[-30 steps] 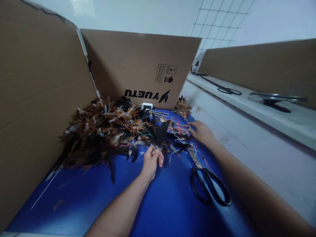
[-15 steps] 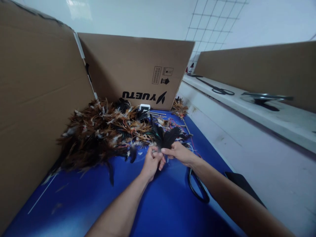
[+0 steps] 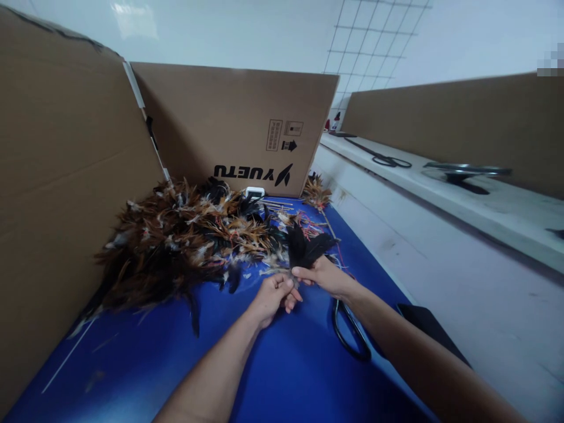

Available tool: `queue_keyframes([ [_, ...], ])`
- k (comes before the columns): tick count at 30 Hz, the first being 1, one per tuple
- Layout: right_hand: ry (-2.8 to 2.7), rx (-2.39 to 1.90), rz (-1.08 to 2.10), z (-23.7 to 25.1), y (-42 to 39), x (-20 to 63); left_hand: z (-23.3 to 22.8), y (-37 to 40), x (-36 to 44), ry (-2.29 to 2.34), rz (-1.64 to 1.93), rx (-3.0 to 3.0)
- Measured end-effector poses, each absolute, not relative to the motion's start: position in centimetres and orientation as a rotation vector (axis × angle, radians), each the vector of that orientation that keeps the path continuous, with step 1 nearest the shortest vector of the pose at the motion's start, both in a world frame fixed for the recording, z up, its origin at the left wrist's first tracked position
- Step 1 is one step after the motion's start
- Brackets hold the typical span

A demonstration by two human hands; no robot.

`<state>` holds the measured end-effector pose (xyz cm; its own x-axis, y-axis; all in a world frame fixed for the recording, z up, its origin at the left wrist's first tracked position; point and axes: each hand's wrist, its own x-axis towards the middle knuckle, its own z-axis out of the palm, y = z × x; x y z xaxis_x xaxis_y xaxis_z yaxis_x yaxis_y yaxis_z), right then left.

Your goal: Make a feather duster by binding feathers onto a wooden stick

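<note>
A few black feathers (image 3: 304,244) fan upward between my hands. My right hand (image 3: 324,275) pinches them near their base with thumb and fingers. Just below, my left hand (image 3: 275,296) is closed, thumb against forefinger, at the greyish lower ends of the same feathers. Exactly what its fingertips grip is partly hidden. Left of and beyond my hands lies a large pile of brown and black feathers (image 3: 176,235). Scissors with dark handles (image 3: 350,332) rest on the blue table (image 3: 282,376), partly under my right forearm.
Cardboard walls stand at the left (image 3: 66,194) and back (image 3: 238,117). Thin sticks (image 3: 277,204) and pink-red strings (image 3: 311,226) lie beyond my hands. A feather bundle on a stick (image 3: 318,191) is at the back right. A white ledge (image 3: 423,170) holds more scissors (image 3: 392,160). A dark flat object (image 3: 429,329) lies right.
The black feathers have shifted slightly right and tilt more upright in my right hand. My left hand has moved slightly lower. The view has shifted a little.
</note>
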<state>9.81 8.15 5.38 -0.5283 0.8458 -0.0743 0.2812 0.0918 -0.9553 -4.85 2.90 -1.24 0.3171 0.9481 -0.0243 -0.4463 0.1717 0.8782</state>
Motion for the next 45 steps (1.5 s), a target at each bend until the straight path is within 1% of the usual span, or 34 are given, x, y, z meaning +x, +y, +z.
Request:
queue_keyframes([
  [6, -1.884, -1.052, 1.471, 5.6, 8.6, 9.3, -1.1, 2.9, -5.2, 0.655, 1.042, 0.803],
  [19, -1.914, -0.988, 1.587, 5.3, 9.8, 8.6, 0.0, 2.9, -5.7, 0.676, 1.043, 0.700],
  [25, -1.898, -1.053, 1.516, 5.3, 9.7, 8.4, -0.1, 3.1, -5.5, 0.792, 1.160, 0.777],
  [27, -1.900, -1.051, 1.447, 5.4, 10.6, 8.9, -0.3, 3.3, -5.5, 0.821, 1.220, 0.773],
  [29, -1.904, -1.078, 1.281, 5.4, 12.7, 10.3, -0.4, 3.4, -5.5, 0.833, 1.279, 0.744],
  [31, -1.894, -1.194, 0.964, 5.1, 15.6, 12.3, -0.4, 3.5, -5.5, 0.831, 1.329, 0.707],
  [33, -1.884, -1.403, 0.534, 4.6, 18.8, 14.6, -0.4, 3.5, -5.5, 0.827, 1.358, 0.681],
  [34, -1.865, -1.460, 0.453, 4.3, 20.2, 15.6, -0.4, 3.5, -5.5, 0.824, 1.365, 0.672],
  [39, -1.880, -1.645, 0.308, 3.0, 24.7, 18.3, -0.6, 3.6, -5.5, 0.827, 1.374, 0.659],
  [45, -2.012, -1.784, 0.303, 1.5, 26.5, 17.6, -0.8, 3.6, -5.5, 0.852, 1.372, 0.667],
])
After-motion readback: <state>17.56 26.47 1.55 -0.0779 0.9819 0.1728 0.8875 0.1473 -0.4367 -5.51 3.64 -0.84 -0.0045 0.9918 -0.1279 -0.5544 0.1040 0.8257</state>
